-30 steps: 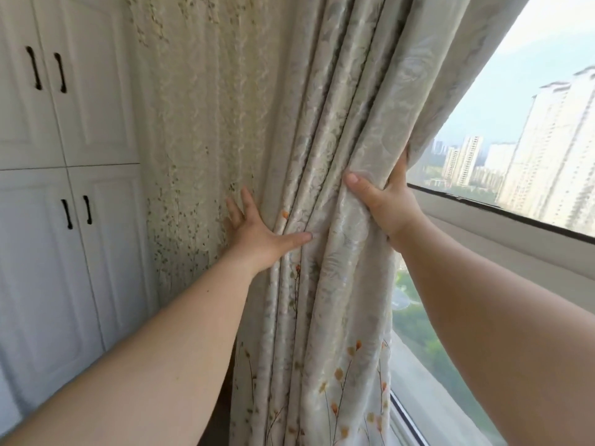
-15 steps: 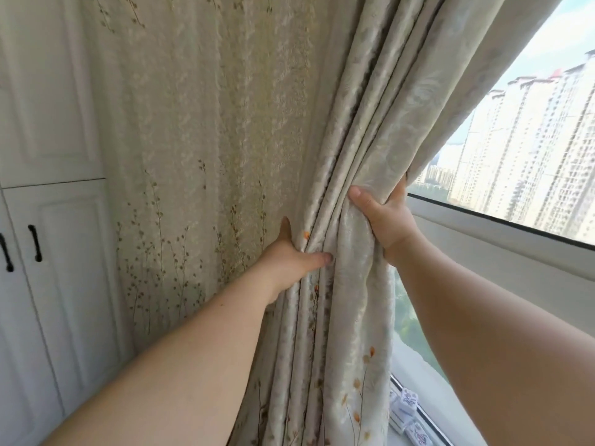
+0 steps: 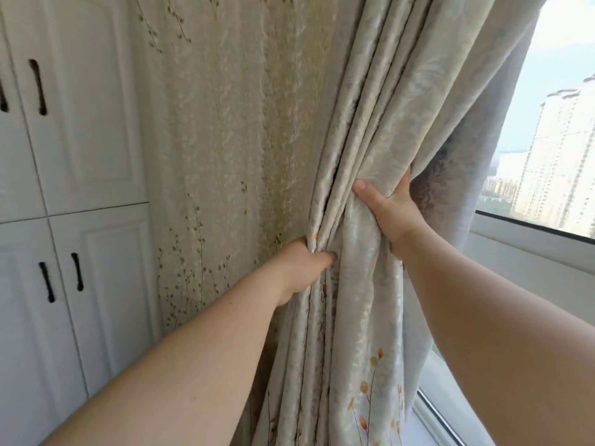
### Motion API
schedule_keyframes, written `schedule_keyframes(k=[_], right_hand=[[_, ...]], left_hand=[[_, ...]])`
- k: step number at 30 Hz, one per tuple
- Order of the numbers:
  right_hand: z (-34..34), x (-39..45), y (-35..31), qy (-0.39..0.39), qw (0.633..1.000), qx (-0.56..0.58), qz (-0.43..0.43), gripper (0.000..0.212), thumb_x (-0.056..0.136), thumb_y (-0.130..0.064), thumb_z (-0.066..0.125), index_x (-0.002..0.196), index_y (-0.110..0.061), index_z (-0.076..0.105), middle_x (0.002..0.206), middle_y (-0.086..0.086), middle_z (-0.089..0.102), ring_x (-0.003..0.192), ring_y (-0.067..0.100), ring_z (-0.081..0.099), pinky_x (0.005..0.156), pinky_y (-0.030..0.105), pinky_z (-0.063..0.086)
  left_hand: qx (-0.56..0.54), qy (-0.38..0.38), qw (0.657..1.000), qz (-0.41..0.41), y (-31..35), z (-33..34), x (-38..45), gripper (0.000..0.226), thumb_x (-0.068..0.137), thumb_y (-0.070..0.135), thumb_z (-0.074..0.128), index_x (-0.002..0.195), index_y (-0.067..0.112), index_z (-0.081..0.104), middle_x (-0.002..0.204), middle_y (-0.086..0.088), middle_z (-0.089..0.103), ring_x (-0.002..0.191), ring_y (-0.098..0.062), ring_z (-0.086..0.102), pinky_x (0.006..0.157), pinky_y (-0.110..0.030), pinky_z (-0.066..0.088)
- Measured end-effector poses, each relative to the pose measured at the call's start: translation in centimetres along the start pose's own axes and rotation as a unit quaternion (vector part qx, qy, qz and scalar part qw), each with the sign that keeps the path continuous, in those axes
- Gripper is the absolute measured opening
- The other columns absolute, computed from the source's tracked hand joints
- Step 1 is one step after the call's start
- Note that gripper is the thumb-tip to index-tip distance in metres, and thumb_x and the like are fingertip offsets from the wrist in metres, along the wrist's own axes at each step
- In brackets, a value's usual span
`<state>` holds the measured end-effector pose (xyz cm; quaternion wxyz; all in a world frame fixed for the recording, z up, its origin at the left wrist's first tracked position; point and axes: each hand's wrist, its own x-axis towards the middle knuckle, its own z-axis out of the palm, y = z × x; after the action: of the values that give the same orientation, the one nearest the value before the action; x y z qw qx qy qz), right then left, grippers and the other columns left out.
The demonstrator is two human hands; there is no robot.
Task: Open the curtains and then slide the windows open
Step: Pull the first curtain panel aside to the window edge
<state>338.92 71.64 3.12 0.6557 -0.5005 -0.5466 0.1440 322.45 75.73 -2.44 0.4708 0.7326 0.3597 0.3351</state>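
A cream curtain (image 3: pixel 380 130) with small leaf prints hangs bunched into thick folds in the middle of the head view. My left hand (image 3: pixel 306 262) is closed around the left side of the bunch, fingers tucked behind the folds. Higher up, my right hand (image 3: pixel 386 210) clamps the right side, thumb in front and fingers behind the cloth. A thinner sheer curtain (image 3: pixel 231 149) with twig patterns hangs flat to the left. The window (image 3: pixel 553 130) shows at the right, with tower blocks outside.
White cupboard doors (image 3: pixel 80 123) with dark handles fill the left side. The white window frame (image 3: pixel 531 249) crosses the right under the glass, and a lower sill and track (image 3: pixel 444 416) run along the bottom right.
My left hand went from lying flat and open on the cloth to closing on the folds. Both hands have gathered the curtain tighter; the view has shifted closer.
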Motion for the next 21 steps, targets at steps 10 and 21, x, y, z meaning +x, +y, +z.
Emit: schedule_keyframes(k=[10, 21], right_hand=[[7.4, 11.5, 6.5, -0.068, 0.997, 0.039, -0.024, 0.107, 0.056, -0.068, 0.075, 0.145, -0.040, 0.022, 0.121, -0.023, 0.055, 0.106, -0.005, 0.054, 0.079, 0.017, 0.044], [10.9, 14.0, 7.7, -0.047, 0.997, -0.058, 0.024, 0.097, 0.070, -0.064, 0.068, 0.147, -0.036, 0.016, 0.131, -0.011, 0.052, 0.110, 0.007, 0.055, 0.099, 0.037, 0.045]], left_hand=[[-0.059, 0.087, 0.994, -0.007, -3.9, -6.3, 9.6, 0.061, 0.059, 0.042, 0.080, 0.114, 0.025, 0.059, 0.096, 0.013, 0.067, 0.084, 0.001, 0.063, 0.070, -0.016, 0.050], [-0.048, 0.075, 0.995, 0.054, -5.8, -8.3, 18.4, 0.032, 0.065, 0.031, 0.076, 0.096, 0.026, 0.067, 0.098, 0.005, 0.069, 0.089, -0.014, 0.063, 0.083, -0.033, 0.050]])
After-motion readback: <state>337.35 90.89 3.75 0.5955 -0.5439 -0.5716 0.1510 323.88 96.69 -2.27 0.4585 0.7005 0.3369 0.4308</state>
